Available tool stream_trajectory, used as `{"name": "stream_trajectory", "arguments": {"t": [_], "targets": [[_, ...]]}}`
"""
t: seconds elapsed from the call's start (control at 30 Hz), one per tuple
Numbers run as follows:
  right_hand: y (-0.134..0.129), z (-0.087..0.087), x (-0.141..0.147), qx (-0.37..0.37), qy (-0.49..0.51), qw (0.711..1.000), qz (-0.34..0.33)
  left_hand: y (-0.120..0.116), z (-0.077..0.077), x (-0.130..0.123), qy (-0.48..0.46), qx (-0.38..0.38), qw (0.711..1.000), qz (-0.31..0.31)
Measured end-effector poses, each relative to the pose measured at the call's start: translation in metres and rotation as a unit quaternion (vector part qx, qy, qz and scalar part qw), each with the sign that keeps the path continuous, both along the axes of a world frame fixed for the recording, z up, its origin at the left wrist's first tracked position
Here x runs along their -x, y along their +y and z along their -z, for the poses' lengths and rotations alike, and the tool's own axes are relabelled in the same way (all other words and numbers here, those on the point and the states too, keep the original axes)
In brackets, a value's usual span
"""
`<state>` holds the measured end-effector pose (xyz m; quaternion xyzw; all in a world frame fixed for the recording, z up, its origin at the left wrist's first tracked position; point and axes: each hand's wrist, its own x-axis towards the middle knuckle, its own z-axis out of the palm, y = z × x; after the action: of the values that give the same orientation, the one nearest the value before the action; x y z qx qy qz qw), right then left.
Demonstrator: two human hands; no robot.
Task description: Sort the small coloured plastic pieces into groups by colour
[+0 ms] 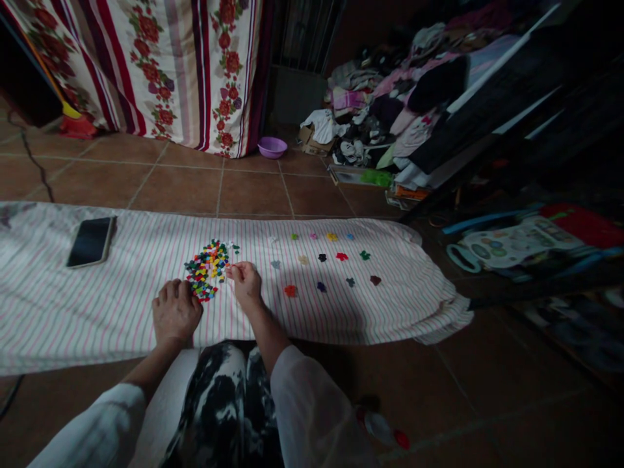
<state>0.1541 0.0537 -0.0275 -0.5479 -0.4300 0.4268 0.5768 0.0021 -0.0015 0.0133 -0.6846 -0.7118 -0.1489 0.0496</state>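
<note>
A heap of small multicoloured plastic pieces (207,266) lies on a striped cloth (146,312). My left hand (178,311) rests palm down on the cloth at the heap's near left edge, its fingers lying loosely bent beside the pieces. At the heap's right edge, my right hand (245,284) is closed in a pinch; what its fingertips hold is too small to make out. Right of it, little groups sorted by colour sit in rows, among them an orange group (290,290), a red group (342,257), a yellow group (332,236) and a brown group (375,280).
A phone (91,242) lies on the cloth at the left. Beyond the covered surface are a purple basin (272,147), a floral curtain (185,71) and a red dustpan (78,127). Piled clothes (385,110) fill the back right. A bottle (380,426) lies on the tiled floor.
</note>
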Motion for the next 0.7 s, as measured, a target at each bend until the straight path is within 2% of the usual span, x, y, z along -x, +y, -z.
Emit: {"name": "stream_trajectory", "arguments": {"t": [0.1,0.27,0.47,0.6,0.7], "targets": [[0.0,-0.001,0.001,-0.011,0.036,0.999,0.005,0.0,-0.001,-0.001,0.008,-0.002,1.0,-0.001],[-0.001,-0.002,0.003,-0.013,0.036,0.999,0.023,0.0,0.001,0.0,0.029,-0.009,1.0,-0.004],[-0.004,-0.006,0.004,-0.009,-0.025,1.0,0.014,0.0,0.002,0.001,0.035,-0.014,0.999,0.002],[-0.004,-0.02,0.003,0.01,-0.01,1.0,0.002,-0.001,0.0,0.0,0.035,-0.009,0.999,0.0],[-0.004,-0.039,-0.013,0.0,0.027,1.0,-0.005,-0.001,0.0,0.0,0.03,-0.007,1.0,-0.003]]}}
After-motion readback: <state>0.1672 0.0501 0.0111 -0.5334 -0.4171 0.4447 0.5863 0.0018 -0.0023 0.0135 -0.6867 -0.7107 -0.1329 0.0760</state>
